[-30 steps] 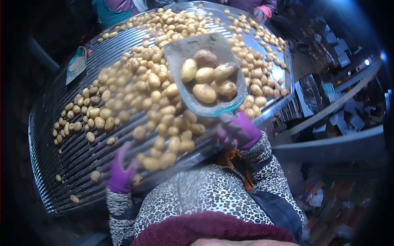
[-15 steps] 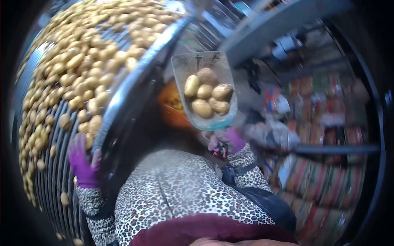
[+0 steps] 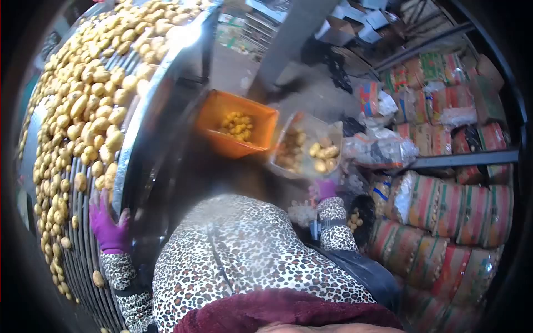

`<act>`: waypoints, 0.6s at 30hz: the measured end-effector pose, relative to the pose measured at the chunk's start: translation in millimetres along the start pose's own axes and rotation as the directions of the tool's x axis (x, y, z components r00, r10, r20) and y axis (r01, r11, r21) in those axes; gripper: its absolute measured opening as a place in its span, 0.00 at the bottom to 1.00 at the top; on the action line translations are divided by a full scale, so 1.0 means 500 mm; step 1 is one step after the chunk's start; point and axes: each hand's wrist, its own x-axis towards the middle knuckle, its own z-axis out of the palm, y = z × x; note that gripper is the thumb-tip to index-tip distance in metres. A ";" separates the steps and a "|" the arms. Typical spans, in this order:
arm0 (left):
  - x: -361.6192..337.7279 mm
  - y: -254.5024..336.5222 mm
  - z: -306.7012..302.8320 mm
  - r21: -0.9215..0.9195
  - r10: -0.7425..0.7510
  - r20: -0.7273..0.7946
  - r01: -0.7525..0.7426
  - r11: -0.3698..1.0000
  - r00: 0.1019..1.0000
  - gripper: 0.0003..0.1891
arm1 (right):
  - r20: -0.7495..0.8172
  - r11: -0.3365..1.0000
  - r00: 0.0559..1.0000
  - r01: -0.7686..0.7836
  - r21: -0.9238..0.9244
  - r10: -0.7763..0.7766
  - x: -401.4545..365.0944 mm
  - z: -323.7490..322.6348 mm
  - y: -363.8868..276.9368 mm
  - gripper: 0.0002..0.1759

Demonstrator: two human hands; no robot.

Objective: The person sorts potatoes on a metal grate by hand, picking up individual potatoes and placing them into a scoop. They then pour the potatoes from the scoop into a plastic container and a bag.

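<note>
My left hand [image 3: 109,223], in a purple glove, has its fingers spread over the near part of the roller conveyor [image 3: 74,233], by its metal side rail. Several potatoes [image 3: 91,119] lie across the rollers beyond it. My right hand [image 3: 324,190], gloved in purple and partly blurred, is at the near end of a translucent plastic scoop [image 3: 332,133] and grips it. Yellow potatoes [image 3: 323,154] show at the scoop. It overlaps a pale bin [image 3: 283,162] with browner potatoes in it, so where one ends and the other begins is hard to tell.
An orange crate [image 3: 214,119] with small potatoes stands between the conveyor and the pale bin. Stacked striped sacks [image 3: 422,252] fill the right side. A dark bucket [image 3: 363,225] with potatoes stands near my right forearm. A grey post [image 3: 291,41] rises ahead.
My right hand has moved down and right with the scoop, away from my view and over the pale bin. The orange crate has come into fuller view. My left hand stays over the conveyor.
</note>
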 end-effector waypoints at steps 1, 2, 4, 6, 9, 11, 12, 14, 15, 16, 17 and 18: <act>0.002 -0.010 0.003 0.027 -0.001 0.004 0.001 1.000 1.000 0.39 | -0.011 0.995 1.000 -0.022 0.095 0.023 0.049 -0.005 0.019 0.12; 0.004 -0.018 0.005 0.041 0.002 -0.002 -0.002 0.999 1.000 0.41 | -0.042 0.999 0.998 0.042 -0.026 -0.043 0.092 -0.003 0.039 0.13; 0.002 -0.030 0.006 0.029 0.014 -0.004 -0.014 0.999 1.000 0.43 | 0.250 0.134 0.900 0.314 -0.940 -0.358 0.158 -0.041 0.070 0.14; -0.003 0.002 -0.013 0.027 -0.017 -0.025 0.017 0.999 1.000 0.45 | 0.077 0.023 0.807 0.112 -0.993 -0.585 0.365 -0.146 0.173 0.15; -0.016 0.029 -0.032 -0.031 -0.075 -0.013 0.074 0.997 0.997 0.46 | -0.191 0.116 0.881 -0.156 -0.981 -0.433 -0.032 -0.017 -0.097 0.26; -0.011 0.035 -0.041 -0.041 -0.115 0.031 0.116 0.992 0.993 0.46 | -0.139 0.149 0.822 -0.067 -0.987 -0.553 -0.030 -0.028 -0.098 0.29; -0.008 0.036 -0.039 -0.040 -0.136 0.023 0.137 0.990 0.990 0.46 | -0.120 0.136 0.818 -0.051 -0.989 -0.563 -0.007 -0.041 -0.097 0.29; -0.003 0.024 -0.033 -0.001 -0.118 0.033 0.118 0.993 0.992 0.46 | -0.247 0.353 0.639 0.040 -0.935 -0.728 0.035 -0.033 -0.085 0.27; -0.007 0.026 -0.035 -0.010 -0.117 0.039 0.118 0.993 0.992 0.46 | -0.207 0.312 0.644 0.052 -0.948 -0.736 0.039 -0.037 -0.095 0.26; -0.011 0.027 -0.042 -0.023 -0.115 0.019 0.115 0.993 0.993 0.45 | -0.183 0.281 0.649 0.050 -0.958 -0.739 0.041 -0.047 -0.107 0.25; -0.011 0.031 -0.044 -0.049 -0.092 0.001 0.092 0.995 0.996 0.45 | -0.008 0.130 0.747 0.105 -0.986 -0.665 -0.021 0.004 -0.160 0.27; -0.016 0.031 -0.037 -0.035 0.007 -0.131 -0.012 0.999 0.991 0.44 | 0.127 0.006 0.826 0.156 -0.988 -0.550 -0.093 0.025 -0.195 0.30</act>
